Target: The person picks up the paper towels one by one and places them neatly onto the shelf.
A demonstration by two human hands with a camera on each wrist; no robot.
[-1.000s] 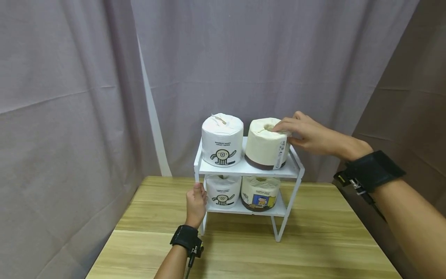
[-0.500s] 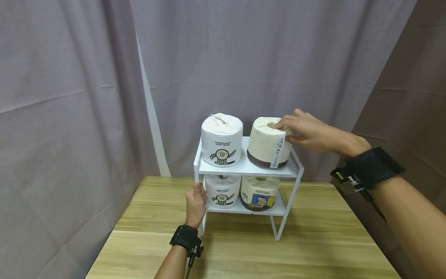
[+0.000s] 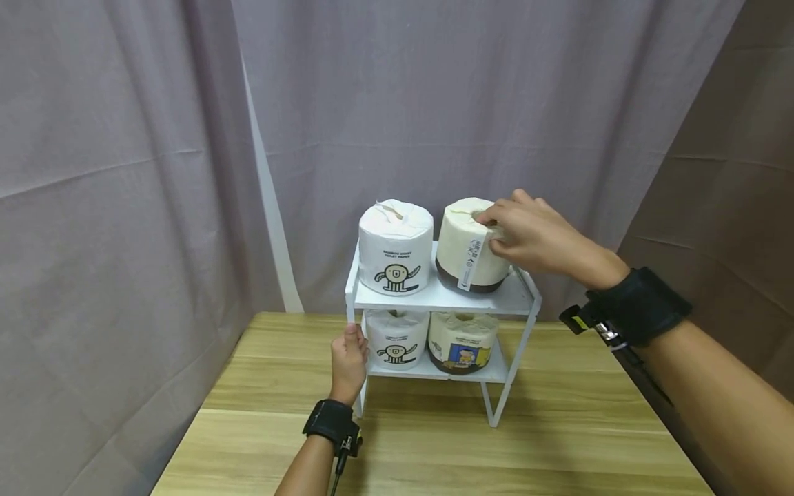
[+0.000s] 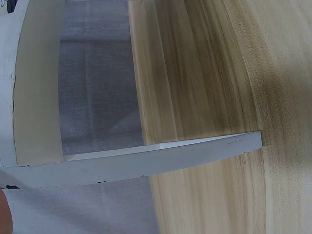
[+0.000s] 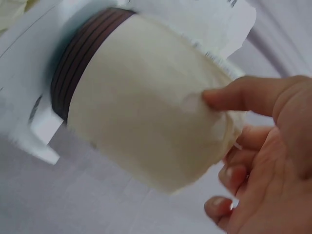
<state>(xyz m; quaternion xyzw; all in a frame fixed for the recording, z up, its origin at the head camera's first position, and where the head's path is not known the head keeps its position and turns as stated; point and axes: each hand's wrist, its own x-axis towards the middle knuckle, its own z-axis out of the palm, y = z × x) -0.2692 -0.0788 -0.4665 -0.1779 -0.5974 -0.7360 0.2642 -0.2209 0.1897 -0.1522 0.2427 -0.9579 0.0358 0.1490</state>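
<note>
My right hand (image 3: 536, 238) pinches a cream toilet roll (image 3: 457, 242) with a dark brown base band. In the right wrist view, the thumb (image 5: 243, 95) presses the wrapper's side, while curled fingers go over the roll's top edge toward its core. The roll is on or just above the upper shelf of a white two-tier rack (image 3: 428, 302), tilted slightly. A white toilet roll (image 3: 394, 241) stands left of it. My left hand (image 3: 349, 362) grips the rack's left upright; in the left wrist view only a bit of skin shows beside the frame (image 4: 195, 156).
On the lower shelf stand a white toilet roll (image 3: 395, 341) and a cream one (image 3: 464, 348) with a colourful picture. A wooden table (image 3: 434, 461) bears the rack. Grey curtains (image 3: 496, 103) hang behind and at the sides.
Held by my right hand, the cream roll first shifted right, then left and slightly up. It has turned, its label strip sliding leftward. My left hand has stayed in place.
</note>
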